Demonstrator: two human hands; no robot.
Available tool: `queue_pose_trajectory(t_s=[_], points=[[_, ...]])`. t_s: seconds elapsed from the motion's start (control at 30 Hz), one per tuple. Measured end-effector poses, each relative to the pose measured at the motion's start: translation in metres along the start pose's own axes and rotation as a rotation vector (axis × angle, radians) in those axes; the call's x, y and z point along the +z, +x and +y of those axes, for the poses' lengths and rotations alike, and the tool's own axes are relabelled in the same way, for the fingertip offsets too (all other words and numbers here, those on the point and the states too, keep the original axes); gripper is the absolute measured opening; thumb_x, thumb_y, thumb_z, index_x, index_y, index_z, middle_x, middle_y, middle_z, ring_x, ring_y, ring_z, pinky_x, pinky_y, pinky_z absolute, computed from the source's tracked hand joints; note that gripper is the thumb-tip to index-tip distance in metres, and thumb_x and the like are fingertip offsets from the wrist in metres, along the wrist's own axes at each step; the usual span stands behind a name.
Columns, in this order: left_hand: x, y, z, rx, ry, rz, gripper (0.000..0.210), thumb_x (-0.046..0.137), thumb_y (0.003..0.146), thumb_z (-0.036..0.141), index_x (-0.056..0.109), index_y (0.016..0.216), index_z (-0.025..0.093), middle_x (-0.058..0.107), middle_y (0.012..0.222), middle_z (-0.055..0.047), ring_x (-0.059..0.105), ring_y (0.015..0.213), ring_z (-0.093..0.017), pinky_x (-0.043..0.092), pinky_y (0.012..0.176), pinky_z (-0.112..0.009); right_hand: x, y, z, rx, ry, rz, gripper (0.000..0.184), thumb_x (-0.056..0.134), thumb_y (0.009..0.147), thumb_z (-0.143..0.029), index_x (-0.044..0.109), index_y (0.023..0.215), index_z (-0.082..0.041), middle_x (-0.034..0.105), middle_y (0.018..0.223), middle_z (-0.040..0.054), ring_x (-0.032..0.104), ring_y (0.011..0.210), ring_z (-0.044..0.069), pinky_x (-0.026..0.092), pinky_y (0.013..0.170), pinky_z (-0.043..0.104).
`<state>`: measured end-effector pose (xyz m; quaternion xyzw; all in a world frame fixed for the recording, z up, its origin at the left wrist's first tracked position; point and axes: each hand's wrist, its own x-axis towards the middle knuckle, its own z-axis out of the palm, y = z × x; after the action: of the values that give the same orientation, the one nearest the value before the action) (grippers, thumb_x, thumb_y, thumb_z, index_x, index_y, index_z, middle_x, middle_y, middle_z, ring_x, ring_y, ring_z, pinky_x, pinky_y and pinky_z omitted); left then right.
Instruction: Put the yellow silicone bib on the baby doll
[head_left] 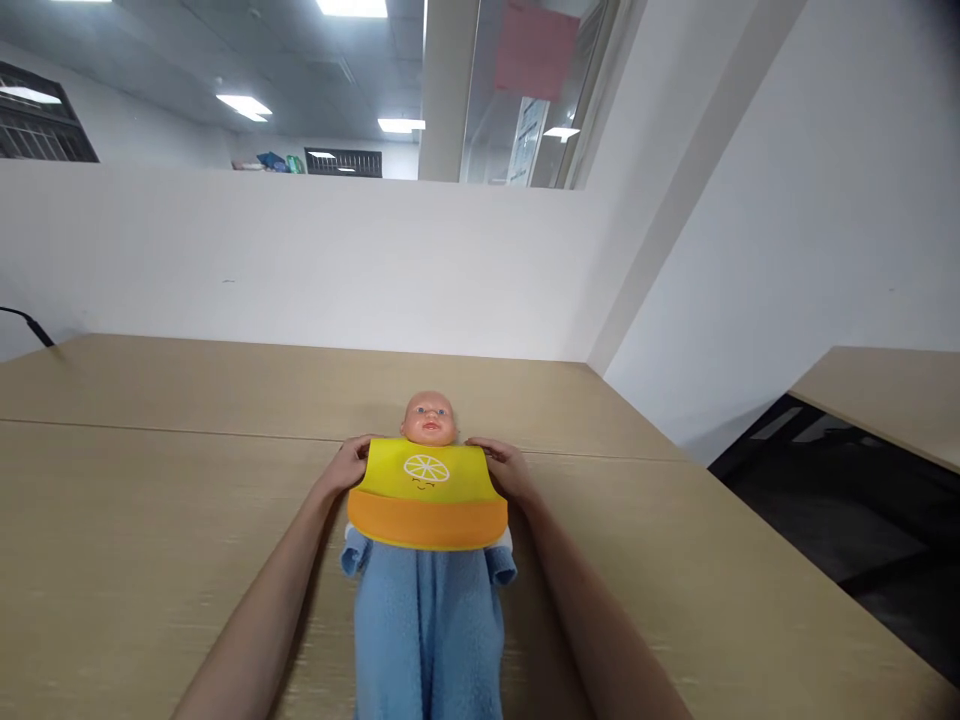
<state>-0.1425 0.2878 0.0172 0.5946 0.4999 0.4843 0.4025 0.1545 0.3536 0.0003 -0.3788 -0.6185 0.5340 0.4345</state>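
A baby doll (pixel 429 418) in a light blue fleece suit (pixel 427 625) lies on its back on the wooden table (pixel 150 520), head pointing away from me. A yellow bib (pixel 426 490) with an orange pocket and a lemon print covers its chest. My left hand (pixel 349 464) grips the bib's upper left corner beside the doll's neck. My right hand (pixel 506 466) grips the upper right corner. The fingertips of both hands are tucked behind the bib and the doll's shoulders, out of sight.
A white partition wall (pixel 300 260) runs along the table's far edge. A black cable (pixel 26 325) pokes in at far left. The table's right edge drops to a dark floor gap (pixel 840 520), with another table (pixel 892 395) beyond it.
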Motion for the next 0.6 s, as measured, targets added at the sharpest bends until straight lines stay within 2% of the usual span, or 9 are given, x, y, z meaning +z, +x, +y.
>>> queue_pose_trajectory(t_s=[0.07, 0.13, 0.3, 0.43, 0.6], points=[[-0.001, -0.001, 0.000, 0.008, -0.046, 0.017, 0.053, 0.072, 0.057, 0.024, 0.065, 0.109, 0.016, 0.067, 0.113, -0.011, 0.063, 0.099, -0.026, 0.049, 0.085, -0.037, -0.006, 0.001, 0.002, 0.010, -0.004, -0.024, 0.035, 0.065, 0.070, -0.039, 0.068, 0.102, -0.023, 0.068, 0.109, 0.0042, 0.063, 0.099, 0.020, 0.048, 0.092, 0.038], [-0.001, -0.001, -0.001, 0.014, -0.083, 0.030, 0.058, 0.072, 0.057, 0.026, 0.062, 0.113, 0.015, 0.065, 0.116, -0.013, 0.063, 0.098, -0.027, 0.050, 0.084, -0.038, -0.009, 0.001, 0.002, 0.018, -0.022, -0.037, 0.036, 0.065, 0.071, -0.040, 0.068, 0.103, -0.023, 0.068, 0.111, 0.0045, 0.063, 0.101, 0.021, 0.048, 0.092, 0.039], [0.000, 0.000, -0.007, -0.018, -0.062, 0.044, 0.027, 0.068, 0.060, 0.026, 0.070, 0.084, 0.014, 0.072, 0.089, -0.008, 0.064, 0.083, -0.024, 0.050, 0.075, -0.033, -0.010, 0.004, 0.004, -0.032, -0.041, -0.058, 0.029, 0.063, 0.073, -0.040, 0.071, 0.092, -0.021, 0.071, 0.098, 0.0048, 0.064, 0.092, 0.021, 0.049, 0.084, 0.035], [0.002, 0.002, -0.014, -0.059, -0.097, 0.033, 0.021, 0.065, 0.061, 0.023, 0.069, 0.080, 0.014, 0.071, 0.080, -0.005, 0.062, 0.074, -0.020, 0.048, 0.067, -0.029, -0.006, 0.011, 0.012, -0.046, -0.018, 0.002, 0.025, 0.061, 0.072, -0.040, 0.068, 0.083, -0.019, 0.070, 0.084, 0.0033, 0.063, 0.077, 0.018, 0.049, 0.071, 0.030], [0.004, 0.006, -0.022, -0.028, -0.048, 0.084, 0.015, 0.059, 0.063, 0.020, 0.065, 0.076, 0.015, 0.069, 0.076, -0.003, 0.060, 0.071, -0.018, 0.046, 0.065, -0.027, 0.000, 0.021, 0.024, -0.163, -0.115, 0.072, 0.016, 0.057, 0.070, -0.031, 0.060, 0.077, -0.018, 0.066, 0.077, 0.0028, 0.059, 0.072, 0.016, 0.045, 0.065, 0.027]])
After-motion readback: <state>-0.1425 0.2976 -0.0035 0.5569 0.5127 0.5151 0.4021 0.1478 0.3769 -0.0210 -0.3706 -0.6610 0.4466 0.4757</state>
